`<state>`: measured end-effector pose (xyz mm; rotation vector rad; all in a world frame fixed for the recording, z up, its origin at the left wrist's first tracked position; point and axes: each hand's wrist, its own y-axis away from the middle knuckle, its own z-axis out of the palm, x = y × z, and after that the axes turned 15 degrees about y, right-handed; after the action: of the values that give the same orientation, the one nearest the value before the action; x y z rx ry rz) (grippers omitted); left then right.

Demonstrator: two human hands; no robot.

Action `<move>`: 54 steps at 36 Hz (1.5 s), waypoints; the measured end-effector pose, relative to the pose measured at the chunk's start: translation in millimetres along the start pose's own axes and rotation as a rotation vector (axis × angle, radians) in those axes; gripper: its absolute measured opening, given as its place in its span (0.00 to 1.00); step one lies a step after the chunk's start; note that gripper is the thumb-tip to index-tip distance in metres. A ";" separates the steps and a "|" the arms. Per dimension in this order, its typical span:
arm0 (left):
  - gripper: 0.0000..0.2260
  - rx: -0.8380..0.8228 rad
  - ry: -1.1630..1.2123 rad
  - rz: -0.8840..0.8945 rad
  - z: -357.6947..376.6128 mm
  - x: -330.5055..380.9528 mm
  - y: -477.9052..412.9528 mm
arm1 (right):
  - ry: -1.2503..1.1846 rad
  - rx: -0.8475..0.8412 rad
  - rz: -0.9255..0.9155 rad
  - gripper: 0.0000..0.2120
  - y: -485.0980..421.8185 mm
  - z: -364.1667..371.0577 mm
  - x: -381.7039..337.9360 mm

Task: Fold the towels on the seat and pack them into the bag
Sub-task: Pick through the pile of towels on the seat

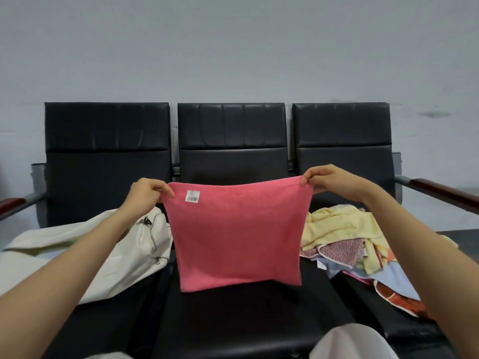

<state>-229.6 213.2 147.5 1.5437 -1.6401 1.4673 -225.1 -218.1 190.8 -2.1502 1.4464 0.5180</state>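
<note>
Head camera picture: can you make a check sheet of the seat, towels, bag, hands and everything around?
Surface: black padded bench seats.
Job's things: pink terry towel held up, bottom edge touching middle seat; cream fabric bag lying left; crumpled pile of yellow, patterned and blue towels right.
Clutter: nothing seen.
Grippers: left hand and right hand each pinch a top corner.
Cables: nothing seen.
Surroundings: pale grey wall; wood-topped armrests.

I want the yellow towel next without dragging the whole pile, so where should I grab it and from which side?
Probably pinch the yellow towel at its raised folds toward the backrest, coming down from above: it lies crumpled on top of the pile, uncovered there, while its near edge overlaps the patterned towel.
</note>
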 end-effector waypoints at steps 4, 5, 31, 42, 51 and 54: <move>0.22 0.041 0.110 -0.006 -7.3 -0.3 7.2 | 0.062 0.033 -0.015 0.11 12.1 -2.6 -2.7; 0.21 0.019 0.109 -0.001 -9.1 2.0 9.1 | 0.033 0.033 -0.014 0.11 14.0 -4.4 -2.7; 0.12 0.161 0.600 0.081 29.6 7.0 -46.3 | -0.159 0.634 0.064 0.16 -73.2 35.8 17.3; 0.14 -0.034 0.430 -0.116 10.9 -41.3 31.3 | -0.154 0.298 0.047 0.14 -15.3 65.6 33.1; 0.12 -0.355 0.209 -0.459 7.9 -82.1 71.3 | -0.189 -0.268 0.138 0.11 23.9 114.6 70.4; 0.13 -0.380 0.140 -0.584 26.8 -109.0 83.7 | -0.143 -0.368 0.213 0.11 27.9 143.2 83.3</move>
<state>-266.8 219.9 12.7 1.4854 -1.1594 0.8724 -226.1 -204.1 23.4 -2.1821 1.6064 1.0672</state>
